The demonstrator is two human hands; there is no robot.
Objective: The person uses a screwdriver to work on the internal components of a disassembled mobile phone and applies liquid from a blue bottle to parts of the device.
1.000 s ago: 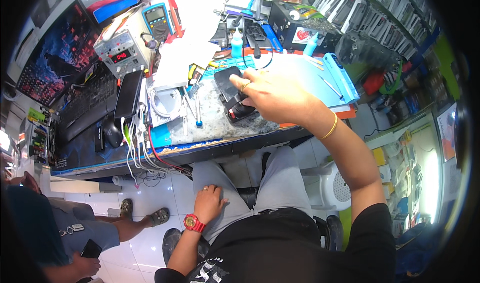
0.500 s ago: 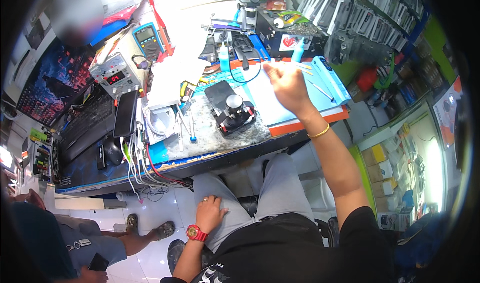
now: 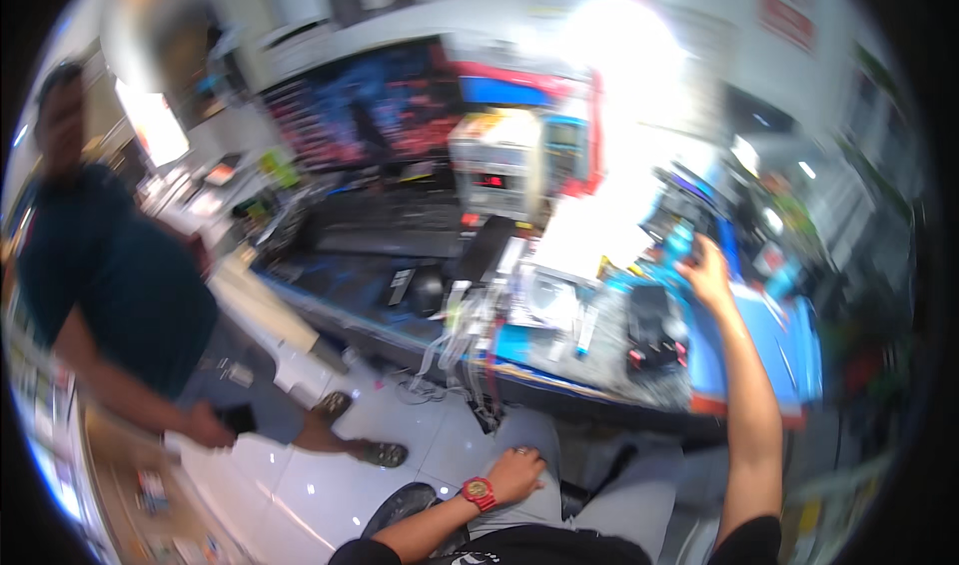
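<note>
My right hand [image 3: 708, 272] reaches over the back of the desk beside a cyan bottle [image 3: 677, 240]; motion blur hides whether its fingers hold anything. Below it, a black device in a fixture [image 3: 654, 320] lies on a grey mat [image 3: 664, 387], left of a light-blue mat [image 3: 759, 340]. My left hand [image 3: 515, 475], with a red watch at the wrist, rests on my thigh with its fingers loosely bent and apart.
A person [image 3: 115, 275] stands at left, a dark phone [image 3: 238, 420] in one hand. The desk carries a monitor [image 3: 355, 105], keyboard [image 3: 380, 220], power supply [image 3: 494, 170], mouse [image 3: 428, 290] and several cables [image 3: 460, 335]. A bright lamp [image 3: 619, 40] glares behind.
The view has swung up and left, showing more of the standing person. My right hand has left the black device for the bottle area. My left hand stays on my thigh.
</note>
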